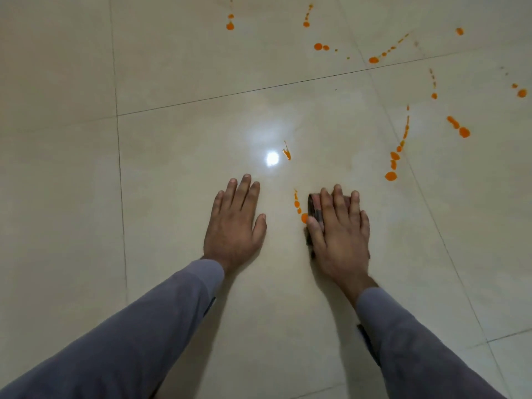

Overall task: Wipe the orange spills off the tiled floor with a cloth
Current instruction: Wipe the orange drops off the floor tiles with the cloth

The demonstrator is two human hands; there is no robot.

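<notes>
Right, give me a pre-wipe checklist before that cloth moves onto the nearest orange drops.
1. Cloth under right hand: ok, fingers flat on top of it.
2. Left hand braced flat on the tiled floor: ok.
3. Nearest drops beside the cloth: ok, just to its left.
4. Left hand out of the spill: ok.
5. Cloth clean underneath: cannot tell.
6. Other spills cleared: not ok, many remain.

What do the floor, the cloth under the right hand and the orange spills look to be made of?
Floor: glazed or polished tile, likely ceramic or stone; it mirrors a lamp and has thin dark joints.
Cloth: a soft, folded brownish fabric, matte; mostly hidden under the right hand, so the weave is unclear.
Orange spills: a thick, glossy liquid, perhaps sauce or paint; the drops sit beaded with sharp edges.
</notes>
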